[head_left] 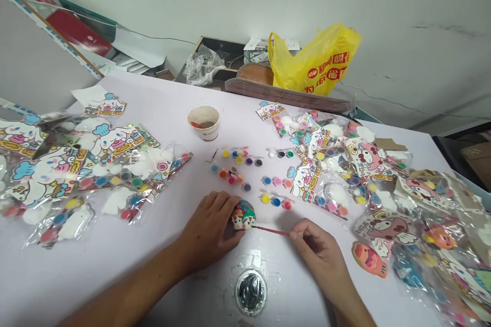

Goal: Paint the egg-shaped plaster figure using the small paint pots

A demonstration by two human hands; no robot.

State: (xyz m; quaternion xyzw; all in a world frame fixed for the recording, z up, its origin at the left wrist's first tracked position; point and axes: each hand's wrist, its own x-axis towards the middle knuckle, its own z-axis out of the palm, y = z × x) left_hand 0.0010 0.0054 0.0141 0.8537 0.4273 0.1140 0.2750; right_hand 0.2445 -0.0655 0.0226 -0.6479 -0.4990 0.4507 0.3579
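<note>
My left hand (210, 226) is wrapped around the left side of a small painted figurine (244, 215), holding it on the white table. The figurine shows green, red and blue patches on top and white shapes below; my fingers cover part of it. Between the thumb and fingers of my right hand (315, 243) is a thin red paintbrush (272, 230). Its tip reaches the figurine's lower front; whether it touches cannot be made out. Several strips of small paint pots (276, 202) lie just beyond both hands.
A paper cup (204, 122) with murky liquid stands behind the paint pots. Plastic-wrapped craft packs (118, 184) cover the table's left, and more packs (337, 163) lie at right beside a painted piece (370, 259). A round metal-rimmed fitting (250, 292) sits near me. Behind the table is a yellow bag (312, 64).
</note>
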